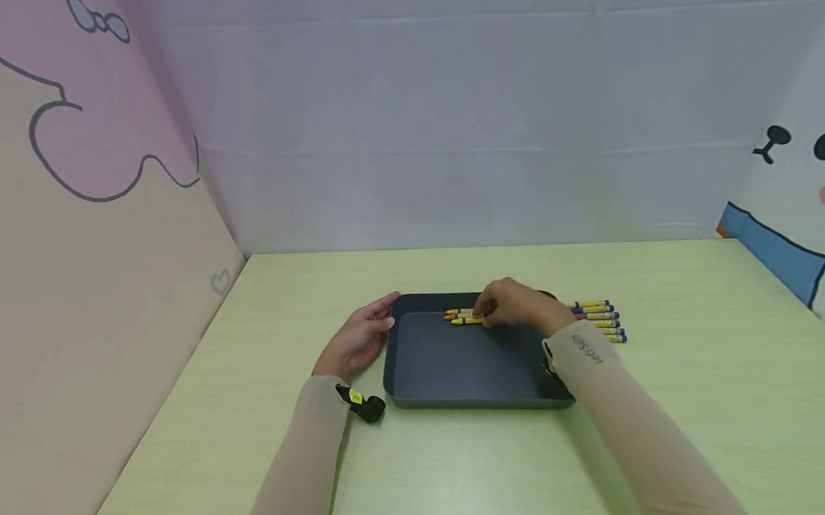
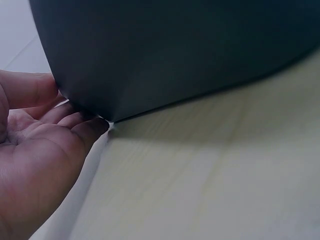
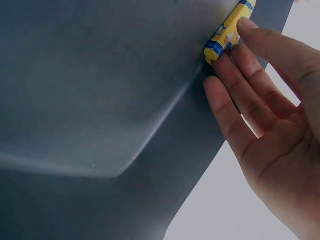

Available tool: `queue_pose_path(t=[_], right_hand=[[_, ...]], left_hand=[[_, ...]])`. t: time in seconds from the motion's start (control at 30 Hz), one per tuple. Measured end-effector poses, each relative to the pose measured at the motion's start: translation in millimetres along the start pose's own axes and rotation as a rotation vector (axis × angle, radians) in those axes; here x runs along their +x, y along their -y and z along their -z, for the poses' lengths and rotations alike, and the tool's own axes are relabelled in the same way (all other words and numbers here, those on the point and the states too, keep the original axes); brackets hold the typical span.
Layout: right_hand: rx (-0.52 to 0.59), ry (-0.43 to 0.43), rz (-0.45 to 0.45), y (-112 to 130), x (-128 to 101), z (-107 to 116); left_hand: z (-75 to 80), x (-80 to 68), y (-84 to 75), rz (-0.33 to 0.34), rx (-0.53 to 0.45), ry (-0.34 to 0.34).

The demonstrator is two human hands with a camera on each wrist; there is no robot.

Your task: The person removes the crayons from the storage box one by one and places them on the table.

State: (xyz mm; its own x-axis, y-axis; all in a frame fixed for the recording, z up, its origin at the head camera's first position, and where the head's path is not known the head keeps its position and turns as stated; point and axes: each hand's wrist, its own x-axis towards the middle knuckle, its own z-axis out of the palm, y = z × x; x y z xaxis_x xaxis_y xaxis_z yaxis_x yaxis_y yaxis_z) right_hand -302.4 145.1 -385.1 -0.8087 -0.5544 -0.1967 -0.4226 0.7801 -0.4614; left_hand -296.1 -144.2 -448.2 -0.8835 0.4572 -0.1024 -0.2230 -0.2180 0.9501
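Three crayons point(image 1: 463, 316) inside one dark tray point(image 1: 457, 367). Six more crayons point(image 1: 602, 321) just right of that tray. Two hands.
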Motion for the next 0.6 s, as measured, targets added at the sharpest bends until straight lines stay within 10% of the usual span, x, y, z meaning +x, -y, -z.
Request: queue_pose_path(t=[0.6], right_hand=[[-0.023, -0.005, -0.011, -0.3, 3.2, -7.0]], left_hand=[[2.1, 3.6, 2.6, 0.008, 0.005, -0.002]])
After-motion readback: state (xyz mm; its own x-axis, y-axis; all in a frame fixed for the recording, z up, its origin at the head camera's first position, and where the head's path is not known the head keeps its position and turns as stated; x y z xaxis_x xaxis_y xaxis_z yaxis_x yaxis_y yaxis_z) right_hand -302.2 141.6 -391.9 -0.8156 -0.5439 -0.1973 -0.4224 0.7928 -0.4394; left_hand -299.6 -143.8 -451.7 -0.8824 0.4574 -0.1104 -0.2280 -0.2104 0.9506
